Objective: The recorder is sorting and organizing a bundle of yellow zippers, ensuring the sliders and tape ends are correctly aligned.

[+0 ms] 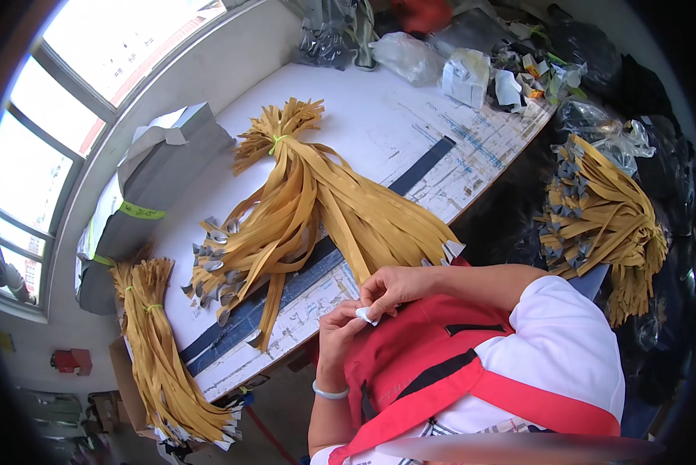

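- Both hands met close to the chest, at the near edge of the white table (379,116).
- The right hand (390,288) and left hand (338,329) pinched a small white piece (366,315) between their fingertips.
- The piece sat between the two hands, both equally near; its long axis was unclear.
- A bundle of tan straps (317,209) lay just beyond, fanning toward the hands.
- The piece was too small to identify.

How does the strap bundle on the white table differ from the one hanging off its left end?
The table bundle lies fanned wide on the white table, bound by one green tie; the left bundle hangs narrow over the edge, bound by two. Both are mustard-yellow straps with grey-white tabbed ends.
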### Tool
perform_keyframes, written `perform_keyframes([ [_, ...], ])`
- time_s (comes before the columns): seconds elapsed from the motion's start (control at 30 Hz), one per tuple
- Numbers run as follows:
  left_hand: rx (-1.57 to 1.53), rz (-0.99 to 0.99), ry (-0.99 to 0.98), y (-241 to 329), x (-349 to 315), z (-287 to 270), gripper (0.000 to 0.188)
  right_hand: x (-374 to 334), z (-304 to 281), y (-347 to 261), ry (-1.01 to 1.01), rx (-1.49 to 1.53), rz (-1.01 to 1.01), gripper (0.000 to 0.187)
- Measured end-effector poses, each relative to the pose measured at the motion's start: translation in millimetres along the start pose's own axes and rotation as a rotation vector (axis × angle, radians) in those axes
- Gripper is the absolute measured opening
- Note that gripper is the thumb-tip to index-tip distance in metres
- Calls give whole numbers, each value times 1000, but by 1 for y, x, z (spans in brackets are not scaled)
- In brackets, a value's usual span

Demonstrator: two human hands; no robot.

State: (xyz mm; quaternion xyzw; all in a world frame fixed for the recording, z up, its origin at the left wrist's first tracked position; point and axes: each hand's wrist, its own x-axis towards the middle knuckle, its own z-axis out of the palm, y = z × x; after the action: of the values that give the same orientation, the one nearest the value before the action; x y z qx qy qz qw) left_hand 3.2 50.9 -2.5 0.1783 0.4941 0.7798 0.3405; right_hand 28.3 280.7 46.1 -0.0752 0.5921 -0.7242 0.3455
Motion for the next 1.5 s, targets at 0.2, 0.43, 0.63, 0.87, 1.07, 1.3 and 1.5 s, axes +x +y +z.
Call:
perform_keyframes([
  [0.2, -33, 75, 53, 3, -1, 14, 5, -5, 2, -15, 50, -4, -5, 19],
  [0.43, 337, 209, 315, -10, -4, 25, 6, 5, 11, 10, 229, -143, -94, 21],
  [0.63, 1052, 476, 524, -20, 10, 20, 17, 32, 31, 40, 643, -1020, -710, 13],
  [0.87, 83, -2, 195, 20, 7, 5, 32, 15, 5, 30, 489, -430, -572, 7],
  [1.07, 315, 198, 236, -6, 7, 1, 1, 15, 8, 27, 534, -158, -386, 14],
  [1.3, 683, 312, 236, 12, -3, 18, 10, 5, 5, 16, 419, -35, -117, 14],
  [1.5, 200, 534, 947, 79, -28, -74, 16, -17, -21, 14, 625, -405, -215, 15],
])
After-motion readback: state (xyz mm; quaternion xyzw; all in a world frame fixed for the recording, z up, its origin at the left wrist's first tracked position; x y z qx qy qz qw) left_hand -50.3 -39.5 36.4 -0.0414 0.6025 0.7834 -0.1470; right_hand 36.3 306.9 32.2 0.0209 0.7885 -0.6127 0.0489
